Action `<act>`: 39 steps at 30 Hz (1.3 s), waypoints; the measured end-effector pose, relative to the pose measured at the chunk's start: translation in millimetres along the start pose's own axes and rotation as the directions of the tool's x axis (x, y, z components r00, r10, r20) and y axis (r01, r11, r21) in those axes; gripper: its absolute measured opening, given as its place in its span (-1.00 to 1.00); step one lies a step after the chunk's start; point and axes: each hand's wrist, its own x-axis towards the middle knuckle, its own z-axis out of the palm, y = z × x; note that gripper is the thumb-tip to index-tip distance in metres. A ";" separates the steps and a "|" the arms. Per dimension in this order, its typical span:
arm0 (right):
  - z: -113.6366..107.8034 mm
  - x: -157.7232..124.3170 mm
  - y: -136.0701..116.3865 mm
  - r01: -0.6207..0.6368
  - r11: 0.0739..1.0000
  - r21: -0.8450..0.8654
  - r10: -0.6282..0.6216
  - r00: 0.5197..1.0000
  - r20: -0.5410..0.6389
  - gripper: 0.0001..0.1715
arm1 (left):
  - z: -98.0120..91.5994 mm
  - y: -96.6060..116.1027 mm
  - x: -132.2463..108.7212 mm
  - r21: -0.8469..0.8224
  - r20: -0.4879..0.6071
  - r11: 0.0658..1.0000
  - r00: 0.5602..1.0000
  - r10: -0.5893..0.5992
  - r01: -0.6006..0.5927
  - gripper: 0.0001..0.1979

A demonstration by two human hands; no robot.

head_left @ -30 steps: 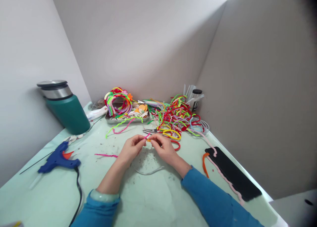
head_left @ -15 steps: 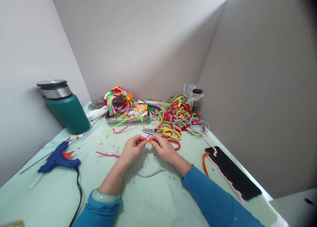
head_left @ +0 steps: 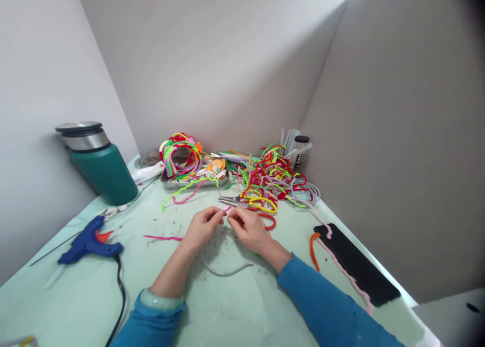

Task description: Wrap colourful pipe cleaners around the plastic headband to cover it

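Note:
My left hand is closed in a pinch on a pink pipe cleaner, whose tail runs out past my wrist to the left. A short pink end shows above the fingertips. Facing it, my right hand is pinched too, its fingertips a small gap away; what it holds is too small to make out. Below both hands a clear curved tube or wire arcs over the table. Just beyond my right hand lie yellow-handled scissors and red-handled scissors.
A blue glue gun and a green bottle stand at left. Behind are a metal tray, a ring of coloured pipe cleaners and a tangled pipe cleaner pile. A black phone-like slab lies right.
My fingertips have drawn slightly apart, and my right hand has turned a little. The orange bit between them no longer shows. The pink tail has shifted slightly left.

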 end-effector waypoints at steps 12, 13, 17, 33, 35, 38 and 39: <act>5.8 5.6 14.5 -0.279 0.765 0.581 0.255 0.959 0.125 -0.84 | -12.3 -7.6 5.4 -0.155 0.040 0.988 0.999 -0.009 0.015 -0.64; 5.7 5.8 14.1 -0.292 0.742 0.603 0.259 0.955 0.144 -0.83 | -12.0 -6.4 4.7 -0.146 0.060 0.989 0.998 0.001 0.008 -0.66; 5.4 6.3 15.0 -0.317 0.675 0.666 0.258 0.947 0.189 -0.82 | -9.5 -1.3 1.2 -0.108 0.089 0.994 0.995 0.034 -0.024 -0.71; 6.3 5.5 16.8 -0.453 0.456 0.766 0.272 0.890 0.365 -0.81 | -3.2 5.2 -3.0 -0.019 0.061 0.992 0.990 0.124 -0.123 -0.75; 7.9 5.1 18.0 -0.447 0.476 0.758 0.270 0.894 0.357 -0.82 | -3.4 4.2 -2.4 -0.019 0.050 0.993 0.992 0.119 -0.118 -0.75; 8.6 4.6 18.0 -0.460 0.459 0.760 0.286 0.886 0.364 -0.82 | -3.1 3.3 -2.0 -0.041 0.049 0.994 0.994 0.099 -0.097 -0.75; 8.0 4.6 17.5 -0.473 0.436 0.765 0.295 0.879 0.376 -0.82 | -3.0 3.0 -2.0 -0.053 0.053 0.995 0.995 0.089 -0.086 -0.74</act>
